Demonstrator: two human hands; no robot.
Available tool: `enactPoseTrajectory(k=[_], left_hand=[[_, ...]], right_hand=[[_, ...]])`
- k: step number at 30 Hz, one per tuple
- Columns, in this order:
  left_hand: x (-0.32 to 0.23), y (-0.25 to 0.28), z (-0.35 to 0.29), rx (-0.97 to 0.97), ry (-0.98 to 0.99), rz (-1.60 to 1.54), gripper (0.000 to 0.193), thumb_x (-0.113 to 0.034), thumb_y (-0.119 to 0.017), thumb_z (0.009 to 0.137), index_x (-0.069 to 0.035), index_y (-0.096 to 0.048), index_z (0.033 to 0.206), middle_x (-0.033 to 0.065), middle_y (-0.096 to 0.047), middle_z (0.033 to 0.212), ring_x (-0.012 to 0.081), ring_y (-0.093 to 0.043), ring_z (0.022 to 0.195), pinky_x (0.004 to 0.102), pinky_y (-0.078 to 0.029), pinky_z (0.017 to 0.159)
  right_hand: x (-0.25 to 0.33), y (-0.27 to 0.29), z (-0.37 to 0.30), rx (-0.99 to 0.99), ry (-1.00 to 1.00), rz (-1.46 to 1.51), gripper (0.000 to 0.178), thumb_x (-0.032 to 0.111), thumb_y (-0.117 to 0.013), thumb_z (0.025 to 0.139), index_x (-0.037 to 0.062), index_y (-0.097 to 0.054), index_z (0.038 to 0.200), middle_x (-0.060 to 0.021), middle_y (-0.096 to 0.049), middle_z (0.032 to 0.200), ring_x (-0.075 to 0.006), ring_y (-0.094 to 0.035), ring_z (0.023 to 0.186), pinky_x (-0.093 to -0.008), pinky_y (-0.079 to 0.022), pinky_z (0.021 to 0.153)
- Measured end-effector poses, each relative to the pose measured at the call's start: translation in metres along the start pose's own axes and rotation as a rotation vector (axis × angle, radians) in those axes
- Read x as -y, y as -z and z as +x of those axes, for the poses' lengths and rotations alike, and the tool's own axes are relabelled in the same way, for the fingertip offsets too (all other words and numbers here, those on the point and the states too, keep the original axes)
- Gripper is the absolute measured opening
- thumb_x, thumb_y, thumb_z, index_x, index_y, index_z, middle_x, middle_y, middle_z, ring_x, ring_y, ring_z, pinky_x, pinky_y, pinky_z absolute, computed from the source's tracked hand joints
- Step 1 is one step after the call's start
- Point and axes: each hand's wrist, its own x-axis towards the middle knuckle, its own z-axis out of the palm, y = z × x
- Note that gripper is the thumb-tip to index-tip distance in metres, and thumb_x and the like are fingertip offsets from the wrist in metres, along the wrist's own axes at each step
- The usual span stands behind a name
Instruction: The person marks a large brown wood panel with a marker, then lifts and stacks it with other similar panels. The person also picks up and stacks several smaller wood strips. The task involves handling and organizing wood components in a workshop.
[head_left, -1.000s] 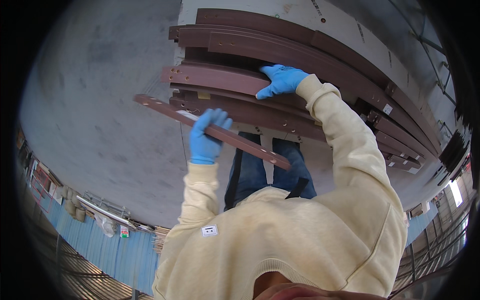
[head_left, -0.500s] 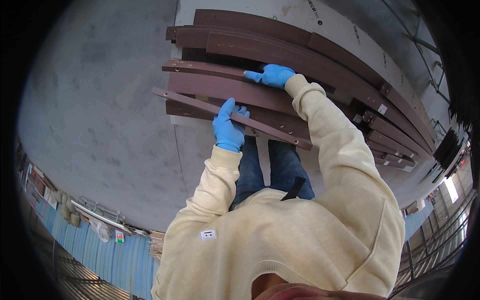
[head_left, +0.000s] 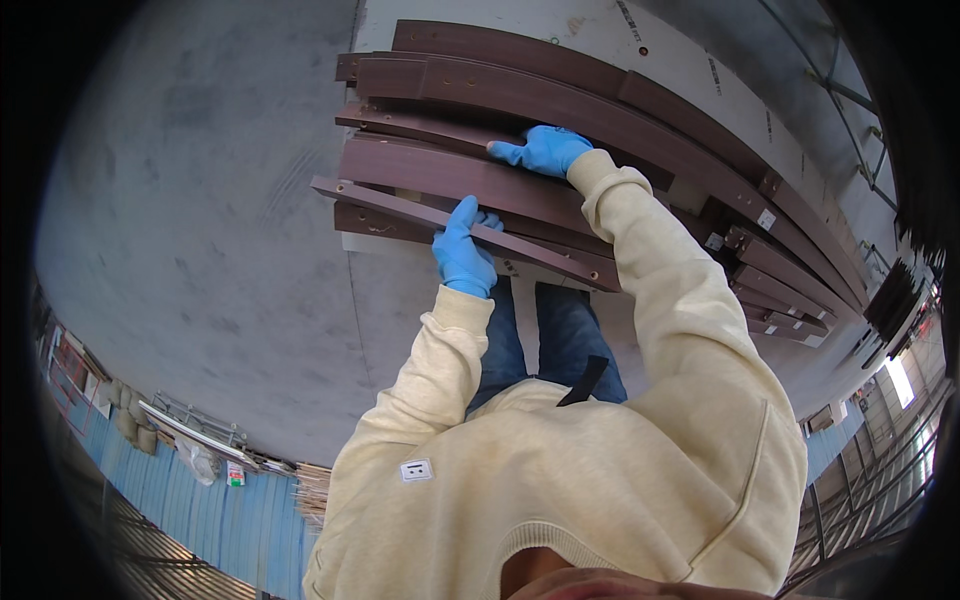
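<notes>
My left hand (head_left: 466, 250), in a blue glove, grips a narrow brown strip (head_left: 390, 205) with a hole near each end. The strip slants across the near side of a pile of brown boards. My right hand (head_left: 545, 152), also blue-gloved, is closed on a brown board (head_left: 430, 129) farther into the pile, its thumb stretched along the near edge. Its other fingers are partly hidden. Between my hands lies a wider brown board (head_left: 430, 172). Beneath the strip, another board end (head_left: 375, 222) shows.
More long brown boards (head_left: 560, 95) lie stacked at the far side and toward the right on a pale sheet (head_left: 690, 50). Grey floor (head_left: 220, 230) spreads to the left. My legs (head_left: 575, 325) stand close to the pile's near edge.
The left end of the board in my right hand has shifted slightly away and to the right. My left hand and the narrow strip have moved a little to the right.
</notes>
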Motion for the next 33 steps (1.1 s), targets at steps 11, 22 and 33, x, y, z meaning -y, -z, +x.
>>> enactPoseTrajectory(k=[11,22,33], left_hand=[[0.005,-0.002,0.001,-0.112,-0.031,0.012,0.046,-0.013,-0.079,0.088,-0.008,-0.060,0.129,0.0131,-0.064,0.119,0.0320,-0.062,0.108,0.0501,-0.051,0.098],[0.002,-0.004,-0.007,-0.159,-0.076,0.087,0.062,-0.019,-0.088,0.082,-0.007,-0.053,0.131,0.0098,-0.063,0.125,0.0265,-0.059,0.113,0.0410,-0.052,0.095],[0.012,-0.005,-0.011,-0.046,-0.124,0.005,0.075,-0.024,-0.088,0.082,-0.008,-0.044,0.140,0.0104,-0.056,0.135,0.0278,-0.054,0.122,0.0447,-0.046,0.107]], right_hand=[[-0.007,0.001,0.010,0.030,0.022,0.030,0.099,0.083,-0.051,0.085,-0.0044,-0.066,0.128,-0.0288,-0.063,0.131,-0.0411,-0.060,0.125,-0.0457,-0.044,0.108],[-0.022,-0.009,0.038,0.246,0.083,0.376,0.086,0.059,-0.083,0.072,0.0008,-0.065,0.133,-0.0221,-0.058,0.142,-0.0345,-0.049,0.137,-0.0423,-0.038,0.115],[-0.007,0.005,0.017,0.230,0.136,0.349,0.065,0.049,-0.078,0.081,0.0031,-0.071,0.127,-0.0182,-0.065,0.134,-0.0314,-0.058,0.126,-0.0393,-0.040,0.113]])
